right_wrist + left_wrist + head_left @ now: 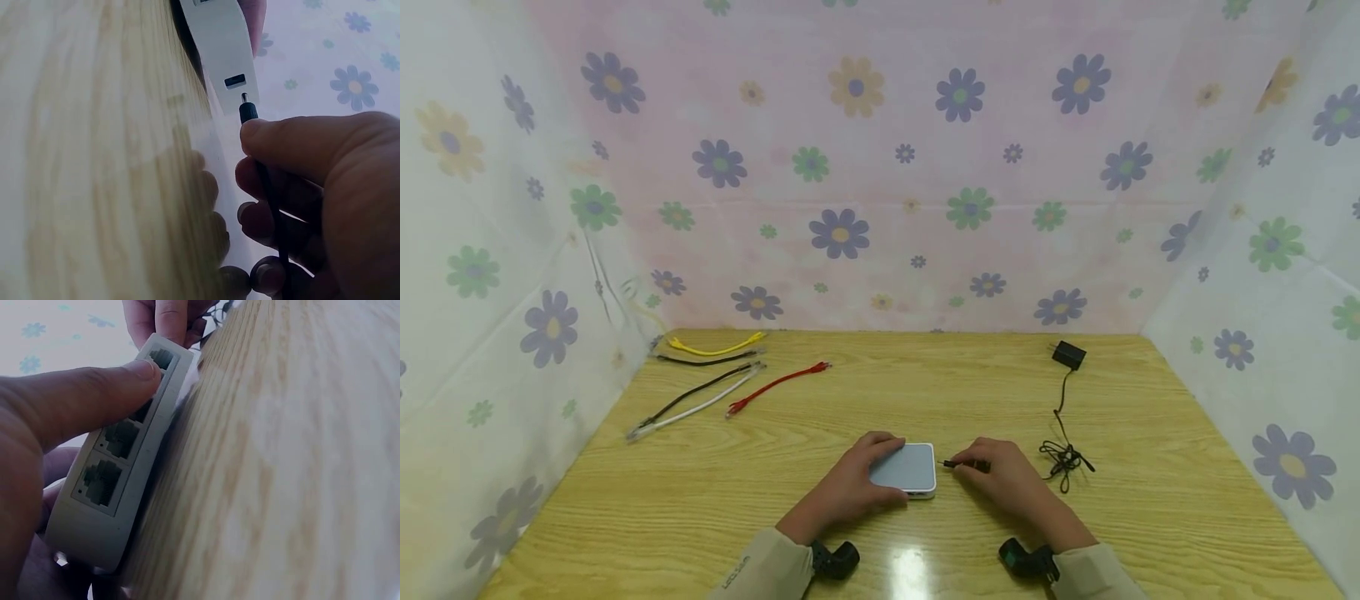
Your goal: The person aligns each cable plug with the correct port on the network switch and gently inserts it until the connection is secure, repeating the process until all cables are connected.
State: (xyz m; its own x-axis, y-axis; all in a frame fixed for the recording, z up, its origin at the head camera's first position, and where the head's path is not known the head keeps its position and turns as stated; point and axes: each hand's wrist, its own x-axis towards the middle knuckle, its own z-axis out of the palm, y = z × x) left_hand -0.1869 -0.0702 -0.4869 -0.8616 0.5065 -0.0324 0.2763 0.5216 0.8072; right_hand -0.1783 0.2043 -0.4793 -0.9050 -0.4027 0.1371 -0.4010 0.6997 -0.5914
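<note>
Gripping white box (906, 468) w/ L hand (859, 479), pinching blk plug (248, 111) w/ R hand (1002, 475); prob. best: align w/ right-side slot (235, 80), push straight.

Our left forearm (807, 515) and right forearm (1063, 527) slant inward, so our left hand (853, 478) and right hand (1006, 478) sit near each other, apart. On the left we grip wide, left thumb (103, 395) nearer us, left fingers (874, 439) opposite; on the right we pinch with right thumb (300, 142) and forefinger (249, 178).
</note>
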